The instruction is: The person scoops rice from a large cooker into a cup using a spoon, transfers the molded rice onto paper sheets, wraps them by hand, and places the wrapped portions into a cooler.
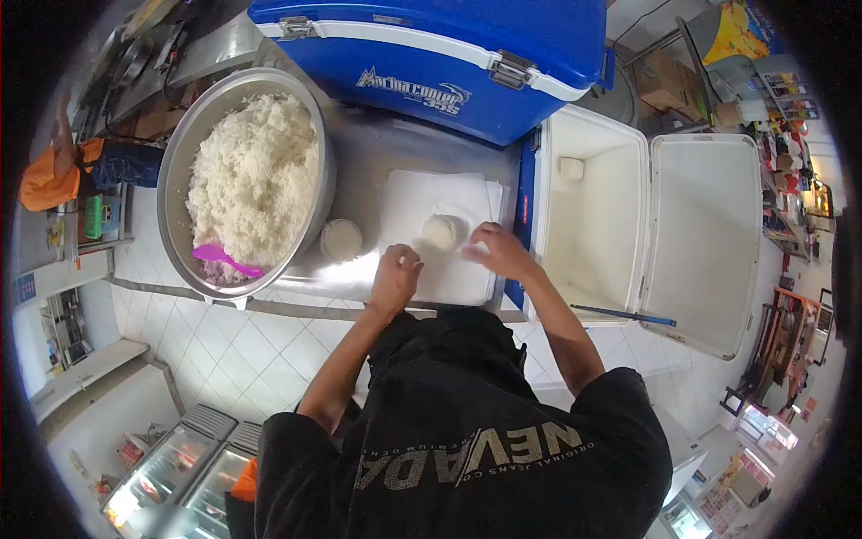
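A small round mound of white rice sits on a stack of white paper sheets on the metal table. My left hand is over the left part of the paper, fingers curled in; whether they pinch anything is too small to see. To the right of the mound, my right hand has its fingers apart, tips close to the rice, with nothing visible in them. Left of the paper stands a round cup with whitish contents. A large metal pot full of rice is beyond it, with a purple spoon lying in the rice.
A closed blue cooler stands behind the paper. To the right, another cooler has its white lid swung open. A person in orange is at the far left. Glass-fronted fridges stand at the lower left.
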{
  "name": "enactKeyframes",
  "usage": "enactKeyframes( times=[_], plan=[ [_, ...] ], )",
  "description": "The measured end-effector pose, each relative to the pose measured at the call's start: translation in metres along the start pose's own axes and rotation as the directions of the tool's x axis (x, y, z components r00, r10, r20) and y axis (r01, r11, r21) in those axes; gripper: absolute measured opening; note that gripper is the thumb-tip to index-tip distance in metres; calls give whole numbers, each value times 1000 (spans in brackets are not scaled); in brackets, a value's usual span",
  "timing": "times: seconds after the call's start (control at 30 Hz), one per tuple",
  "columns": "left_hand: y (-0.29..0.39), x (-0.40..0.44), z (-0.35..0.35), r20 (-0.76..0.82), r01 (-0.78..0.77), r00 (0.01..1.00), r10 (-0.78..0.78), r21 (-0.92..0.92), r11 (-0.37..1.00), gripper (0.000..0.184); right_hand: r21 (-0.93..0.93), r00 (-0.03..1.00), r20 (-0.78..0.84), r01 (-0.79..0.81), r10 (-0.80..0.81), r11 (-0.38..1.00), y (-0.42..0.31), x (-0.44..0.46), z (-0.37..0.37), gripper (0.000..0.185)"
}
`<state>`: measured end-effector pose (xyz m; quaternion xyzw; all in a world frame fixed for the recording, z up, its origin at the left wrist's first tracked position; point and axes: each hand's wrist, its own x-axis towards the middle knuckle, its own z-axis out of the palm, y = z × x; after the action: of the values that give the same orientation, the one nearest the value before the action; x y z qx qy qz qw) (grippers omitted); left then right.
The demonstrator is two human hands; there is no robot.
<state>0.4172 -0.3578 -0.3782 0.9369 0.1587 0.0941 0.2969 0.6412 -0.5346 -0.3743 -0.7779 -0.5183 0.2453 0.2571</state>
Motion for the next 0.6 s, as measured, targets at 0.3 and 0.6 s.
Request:
enactKeyframes(
  times=[0.3,0.6],
  plan=[
    [-47,68,-8,118,246,968,-222,-263,933,19,315,970,59,-242,236,918,26,29,6,34],
    [33,50,-14,-88,24,995,-37,-142,990,27,-269,942,-302,-234,148,934,7,78,9,14]
  ],
)
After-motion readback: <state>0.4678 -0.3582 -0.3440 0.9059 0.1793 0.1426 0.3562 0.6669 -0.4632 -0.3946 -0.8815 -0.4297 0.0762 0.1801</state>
